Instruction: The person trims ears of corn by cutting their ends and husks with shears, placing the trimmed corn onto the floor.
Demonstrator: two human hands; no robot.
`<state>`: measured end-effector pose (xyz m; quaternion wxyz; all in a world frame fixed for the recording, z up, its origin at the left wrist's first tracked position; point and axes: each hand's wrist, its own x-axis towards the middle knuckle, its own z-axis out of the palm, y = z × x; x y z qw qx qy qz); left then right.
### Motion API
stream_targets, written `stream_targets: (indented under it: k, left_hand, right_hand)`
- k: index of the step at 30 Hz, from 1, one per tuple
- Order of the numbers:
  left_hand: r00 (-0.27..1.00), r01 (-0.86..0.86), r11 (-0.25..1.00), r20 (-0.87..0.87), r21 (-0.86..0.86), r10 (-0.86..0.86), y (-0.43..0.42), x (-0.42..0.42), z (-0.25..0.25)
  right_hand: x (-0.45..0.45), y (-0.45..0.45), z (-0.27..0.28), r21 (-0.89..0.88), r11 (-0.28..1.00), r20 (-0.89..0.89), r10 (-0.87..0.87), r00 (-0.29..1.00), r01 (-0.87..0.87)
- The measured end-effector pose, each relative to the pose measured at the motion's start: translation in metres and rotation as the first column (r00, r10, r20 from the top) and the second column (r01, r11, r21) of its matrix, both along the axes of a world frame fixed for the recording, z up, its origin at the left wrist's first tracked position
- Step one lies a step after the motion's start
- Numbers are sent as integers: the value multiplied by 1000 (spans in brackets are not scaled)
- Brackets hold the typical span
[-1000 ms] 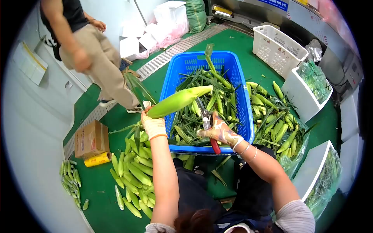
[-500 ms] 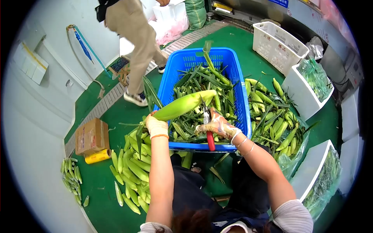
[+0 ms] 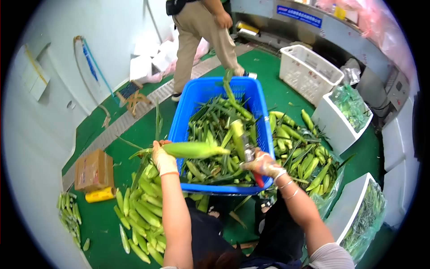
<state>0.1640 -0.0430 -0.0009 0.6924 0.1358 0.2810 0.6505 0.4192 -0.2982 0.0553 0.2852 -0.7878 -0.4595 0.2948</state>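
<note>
A thick green piece (image 3: 237,134) now sits apart from the one corn ear (image 3: 190,150) gripped in the left hand (image 3: 164,158) over one blue basket (image 3: 201,87); the right hand (image 3: 264,165) clasps one pair of pruners (image 3: 259,179). One passer-by (image 3: 197,33) has moved behind the basket.

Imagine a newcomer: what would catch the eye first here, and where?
First, the bright blue basket in the middle, holding green leaves. At its left edge, the left hand grips a green ear of corn; towards its right, the right hand holds a red-handled tool. Piles of corn lie on both sides.
</note>
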Motion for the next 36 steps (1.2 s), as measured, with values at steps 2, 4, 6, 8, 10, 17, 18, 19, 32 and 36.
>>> stream_targets:
  k: [2,4,6,8,10,17,18,19,32,36]
  left_hand:
    - [989,34,999,-142,41,-28,-5,14,9]
    - [995,61,996,-77,-67,-66,-13,25,17]
    - [986,148,981,-64,-125,-157,-18,32,10]
    - [984,159,973,-49,-170,-169,-25,39,4]
    - [981,182,958,-34,-220,-194,-24,38,2]
    - [982,140,987,139,-84,-127,-8,9,-10]
    - [996,50,992,78,-114,-41,-2,-4,-14]
    - [999,-39,990,22,-132,42,5,-11,-14]
    - [862,446,895,-256,-31,-438,-77,68,66]
    - [703,711,666,-236,225,-671,-95,81,82]
  right_hand:
    - [-5,10,-10,-41,999,100,-22,995,26]
    - [-17,10,0,189,981,49,37,998,-46]
    - [-23,21,-4,127,988,-71,102,992,-92]
    - [-25,35,-34,152,983,3,108,994,-107]
    - [-26,38,-35,249,965,-17,92,996,-85]
    - [-2,38,-28,274,849,-893,51,447,451]
    - [2,43,-27,381,803,-812,54,581,458]
    - [4,39,-14,317,853,-504,-219,836,415]
    - [-63,14,-18,159,977,-292,185,938,-143]
    - [-68,11,-29,384,891,-591,36,806,242]
